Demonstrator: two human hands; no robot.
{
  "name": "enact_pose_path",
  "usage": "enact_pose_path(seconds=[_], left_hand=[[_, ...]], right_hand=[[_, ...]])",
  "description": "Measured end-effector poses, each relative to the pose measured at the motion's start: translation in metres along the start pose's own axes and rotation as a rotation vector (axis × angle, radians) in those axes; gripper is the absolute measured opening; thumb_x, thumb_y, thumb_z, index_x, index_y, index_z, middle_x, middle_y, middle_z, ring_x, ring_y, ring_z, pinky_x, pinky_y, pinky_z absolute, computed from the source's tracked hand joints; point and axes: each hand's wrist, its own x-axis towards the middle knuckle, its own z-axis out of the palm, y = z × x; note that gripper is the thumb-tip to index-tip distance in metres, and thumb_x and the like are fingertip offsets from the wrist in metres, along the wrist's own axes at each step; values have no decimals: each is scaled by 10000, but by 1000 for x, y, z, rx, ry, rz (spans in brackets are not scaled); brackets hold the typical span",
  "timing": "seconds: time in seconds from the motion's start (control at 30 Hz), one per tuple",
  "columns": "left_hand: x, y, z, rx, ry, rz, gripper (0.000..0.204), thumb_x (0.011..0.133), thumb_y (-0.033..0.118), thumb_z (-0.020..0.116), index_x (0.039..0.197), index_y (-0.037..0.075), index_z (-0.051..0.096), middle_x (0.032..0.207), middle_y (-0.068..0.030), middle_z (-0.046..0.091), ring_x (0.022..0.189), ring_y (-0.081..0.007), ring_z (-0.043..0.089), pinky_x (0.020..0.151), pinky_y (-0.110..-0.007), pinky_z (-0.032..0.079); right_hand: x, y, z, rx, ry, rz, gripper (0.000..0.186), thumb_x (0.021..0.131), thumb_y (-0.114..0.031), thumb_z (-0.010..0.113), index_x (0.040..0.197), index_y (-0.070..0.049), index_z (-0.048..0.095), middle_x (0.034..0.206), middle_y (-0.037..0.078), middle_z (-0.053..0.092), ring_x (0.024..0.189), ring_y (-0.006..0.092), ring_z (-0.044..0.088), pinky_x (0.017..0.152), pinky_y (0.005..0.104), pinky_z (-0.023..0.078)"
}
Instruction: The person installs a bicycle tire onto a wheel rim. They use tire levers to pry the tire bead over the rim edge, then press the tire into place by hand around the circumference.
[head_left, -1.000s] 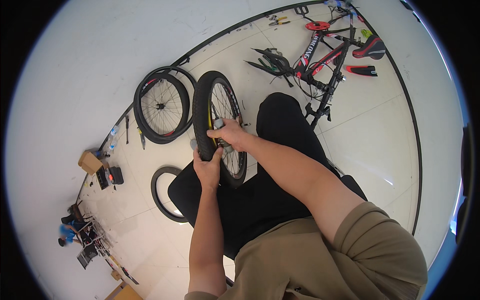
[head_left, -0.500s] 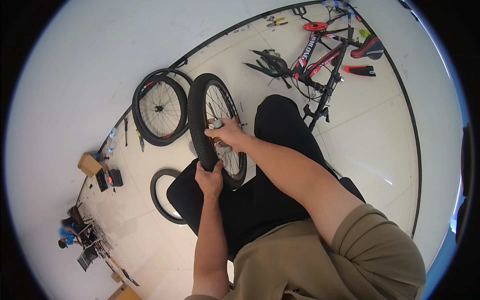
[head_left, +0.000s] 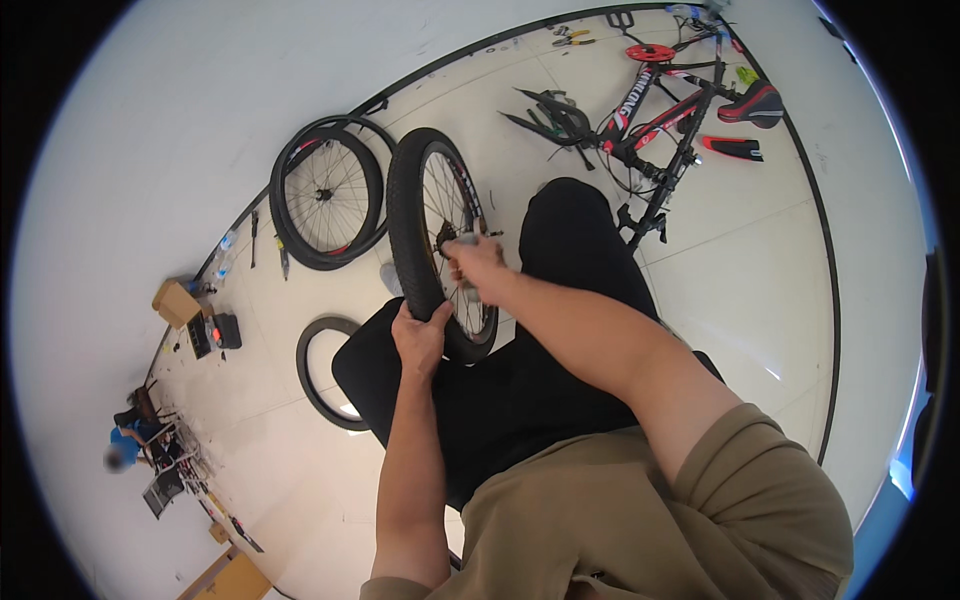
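Just beyond the left hand [head_left: 420, 340] rises the wheel [head_left: 446, 234], its tyre [head_left: 408, 220] clamped between that hand's thumb and fingers; ahead, to the right, the right hand [head_left: 482, 268] curls around a grey object [head_left: 469, 239] (blurred, largely hidden).

The tyre [head_left: 406, 220] looks rubbery, matt and ridged; trousers [head_left: 572, 235], matt cloth; floor [head_left: 740, 290], smooth and glossy; box [head_left: 178, 303] by its left edge, cardboard.

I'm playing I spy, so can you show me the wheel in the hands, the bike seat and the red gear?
Wheel [head_left: 406, 225]: head view, on its black tyre.
Bike seat [head_left: 754, 104]: head view, on its body.
Red gear [head_left: 651, 53]: head view, near its middle.
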Motion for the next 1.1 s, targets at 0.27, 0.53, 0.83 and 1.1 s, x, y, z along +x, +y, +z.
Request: enact_pose_path(seconds=[0.27,0.53,0.83,1.1], left_hand=[[9,-9,-4,-119,-38,27,301,822,18,788,1090,-16,655,998,-73,742,872,-145,683,803,-298,534],[12,-15,-9,-158,-66,17,329,813,26,791,1098,-2,629,992,-59,714,877,-148,671,811,-293,531],[6,4,-2,-171,-85,10,332,828,13,765,1125,8,617,1015,-49,701,895,-144,664,823,-287,529],[19,-13,5,-129,136,18,370,788,63,797,1086,-10,590,931,-63,665,814,-152,628,752,-306,518]], right_hand=[[-26,-11,8,-35,-448,3,327,992,-357,671,1105,-51,671,966,33,669,843,153,618,720,319,503],[-12,-6,14,-85,-477,10,362,966,-318,713,1150,-8,679,1059,83,695,888,191,649,739,366,535],[-5,-5,16,-211,-401,-106,384,923,-336,753,1054,24,723,986,105,718,897,194,657,781,354,525],[-11,2,20,-71,-109,-82,313,911,-301,740,955,2,675,890,110,710,778,241,672,687,419,536]])
